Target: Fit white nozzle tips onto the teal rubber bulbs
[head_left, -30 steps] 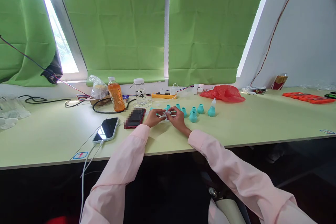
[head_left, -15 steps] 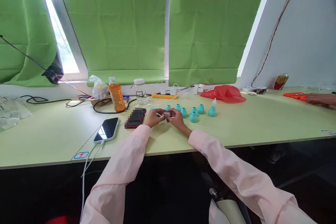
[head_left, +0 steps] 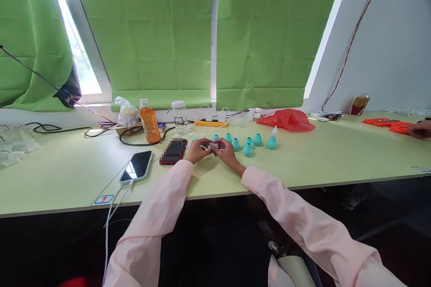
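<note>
My left hand [head_left: 198, 150] and my right hand [head_left: 226, 150] meet over the table, fingers pinched around a small clear plastic piece [head_left: 213, 146]. Its exact shape is too small to tell. Several turquoise bulbs with open necks stand behind and to the right of my hands, among them a front one [head_left: 248, 150]. Farther right, one turquoise bulb [head_left: 271, 143] carries a translucent white nozzle [head_left: 274, 132] pointing up. Part of the bulb group is hidden behind my fingers.
Left of my hands lie a dark phone [head_left: 174, 151] and a charging phone [head_left: 137, 167]. Behind stand an orange drink bottle [head_left: 150, 123], a clear jar [head_left: 180, 119] and a power strip [head_left: 204, 123]. A red bag [head_left: 288, 120] lies right; another person's hand [head_left: 420, 129] touches orange pieces [head_left: 400, 127].
The other person's hand at the far right has moved right, uncovering more of the orange pieces. My hands stay in place, with the clear piece slightly shifted between my fingers.
</note>
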### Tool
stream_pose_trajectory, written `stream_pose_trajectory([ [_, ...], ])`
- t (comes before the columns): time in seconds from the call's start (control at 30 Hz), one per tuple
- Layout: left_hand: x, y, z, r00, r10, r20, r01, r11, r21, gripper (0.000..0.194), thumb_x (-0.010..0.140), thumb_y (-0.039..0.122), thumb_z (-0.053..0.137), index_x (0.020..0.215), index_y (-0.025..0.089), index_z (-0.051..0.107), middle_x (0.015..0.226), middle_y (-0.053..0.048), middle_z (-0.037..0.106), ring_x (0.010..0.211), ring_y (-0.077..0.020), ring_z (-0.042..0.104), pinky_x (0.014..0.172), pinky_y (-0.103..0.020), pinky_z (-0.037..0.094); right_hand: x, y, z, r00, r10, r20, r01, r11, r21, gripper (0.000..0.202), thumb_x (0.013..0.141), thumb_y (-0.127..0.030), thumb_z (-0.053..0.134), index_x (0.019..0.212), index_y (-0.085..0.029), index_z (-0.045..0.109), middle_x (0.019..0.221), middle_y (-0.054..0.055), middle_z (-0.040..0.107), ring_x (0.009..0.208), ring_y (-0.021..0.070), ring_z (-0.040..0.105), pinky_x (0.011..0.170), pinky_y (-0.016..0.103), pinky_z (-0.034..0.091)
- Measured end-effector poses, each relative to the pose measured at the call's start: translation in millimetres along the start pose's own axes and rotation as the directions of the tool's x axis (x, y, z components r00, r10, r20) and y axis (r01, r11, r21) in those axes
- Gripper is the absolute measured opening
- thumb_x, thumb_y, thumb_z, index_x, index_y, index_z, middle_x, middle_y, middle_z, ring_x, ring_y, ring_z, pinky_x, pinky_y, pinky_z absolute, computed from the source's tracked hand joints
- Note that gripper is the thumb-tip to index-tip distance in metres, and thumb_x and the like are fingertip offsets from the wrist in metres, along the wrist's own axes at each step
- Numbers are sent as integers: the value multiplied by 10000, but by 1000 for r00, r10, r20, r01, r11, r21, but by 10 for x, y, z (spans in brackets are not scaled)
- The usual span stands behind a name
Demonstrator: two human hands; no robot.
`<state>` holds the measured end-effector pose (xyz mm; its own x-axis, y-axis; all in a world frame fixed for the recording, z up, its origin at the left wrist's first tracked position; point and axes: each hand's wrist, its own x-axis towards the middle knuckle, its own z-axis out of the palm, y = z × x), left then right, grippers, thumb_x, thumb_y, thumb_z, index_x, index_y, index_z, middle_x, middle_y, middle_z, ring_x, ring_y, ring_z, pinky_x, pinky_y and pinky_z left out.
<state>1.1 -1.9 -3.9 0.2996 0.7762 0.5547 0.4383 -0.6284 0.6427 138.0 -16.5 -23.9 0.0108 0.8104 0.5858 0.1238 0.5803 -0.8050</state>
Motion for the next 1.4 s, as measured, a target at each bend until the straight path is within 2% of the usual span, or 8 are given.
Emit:
stream_pose_trajectory([
  [0.23, 10, -13, 3, 1000, -16, -4, 16, 1000, -24, 273, 587, 293, 664, 815, 142, 664, 770, -67, 674, 715, -174, 608, 648, -288, 510, 4, -16, 2, 1000, -12, -16, 11, 999, -37, 236, 625, -362, 599, 749, -173, 529, 701, 37, 618, 566, 152, 594, 453, 266, 507],
  [0.67, -1, 41, -15, 1000, -11, 5, 11, 1000, 6, 242, 573, 246, 661, 794, 149, 668, 743, -55, 673, 695, -172, 605, 653, -288, 509, -1, -21, -2, 1000, -22, -6, 21, 997, -70, 227, 626, -349, 592, 750, -171, 524, 655, 20, 607, 543, 145, 583, 472, 277, 509],
  [0.97, -3, -11, 6, 999, 28, -21, -27, 998, 48, 310, 593, 212, 618, 897, 147, 612, 706, -37, 654, 668, -148, 599, 589, -239, 497, 1, -36, -6, 1000, -24, -19, 22, 997, -73, 196, 610, -303, 584, 740, -174, 513, 703, 34, 606, 578, 151, 583, 481, 274, 503],
  [1.27, -6, 31, -4, 997, 55, -51, -50, 993, 102, 187, 591, 213, 614, 761, 140, 641, 708, -48, 666, 655, -151, 600, 613, -254, 496, -5, -41, -11, 999, -39, -11, 38, 996, -76, 191, 608, -255, 566, 766, -174, 497, 715, 28, 593, 604, 149, 578, 485, 263, 497],
  [1.4, -21, 82, 0, 995, 71, -67, -60, 987, 151, 136, 556, 194, 633, 681, 142, 646, 666, -38, 663, 629, -151, 590, 635, -262, 487, -14, -37, -4, 999, -52, -4, 51, 994, -95, 153, 620, -268, 565, 729, -172, 516, 661, 11, 585, 581, 140, 567, 486, 257, 490],
])
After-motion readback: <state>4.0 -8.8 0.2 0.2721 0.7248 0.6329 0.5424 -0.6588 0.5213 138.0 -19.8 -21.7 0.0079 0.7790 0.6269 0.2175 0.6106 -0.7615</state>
